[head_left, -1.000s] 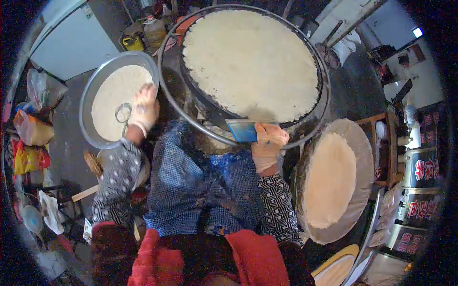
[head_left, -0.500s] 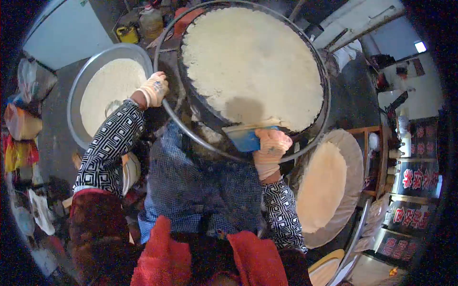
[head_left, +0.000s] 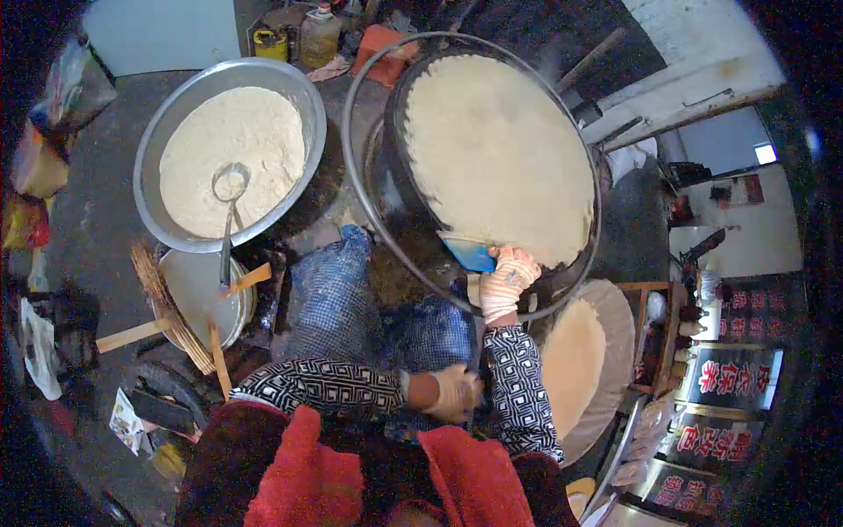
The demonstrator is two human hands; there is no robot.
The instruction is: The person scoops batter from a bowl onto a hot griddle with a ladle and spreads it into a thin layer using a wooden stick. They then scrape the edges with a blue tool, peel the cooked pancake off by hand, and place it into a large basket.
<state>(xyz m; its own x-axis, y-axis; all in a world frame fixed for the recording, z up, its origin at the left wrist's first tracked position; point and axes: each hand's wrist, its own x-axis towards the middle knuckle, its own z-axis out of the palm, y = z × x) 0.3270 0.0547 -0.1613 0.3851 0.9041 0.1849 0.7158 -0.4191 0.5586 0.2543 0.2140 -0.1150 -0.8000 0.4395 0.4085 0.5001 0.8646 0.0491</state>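
Right hand: gloved right hand, fingers closed round the handle end of a blue scraper.
Scraper axis: the blade juts from the hand's thumb side, its long edge lying along the near rim of the griddle and touching the near edge of the pancake.
Pancake: the thin pale pancake covers nearly the whole griddle and spreads forward from the right hand's knuckles, away from the body.
Nearer hand: the right hand, at the pancake's edge; the left is well apart from it.
Left hand: gloved left hand, close against the body just beside the right forearm's patterned sleeve. The fingers are loosely curled; whether it holds anything cannot be told.
Hoop: a metal hoop circles the griddle and passes under the right wrist.
Far left of both hands: a steel batter basin with a ladle resting in it.
Right of the right elbow: a stack of finished pancakes.
Writing: red characters on dark drums at the far right, too warped to read. No other label is legible.
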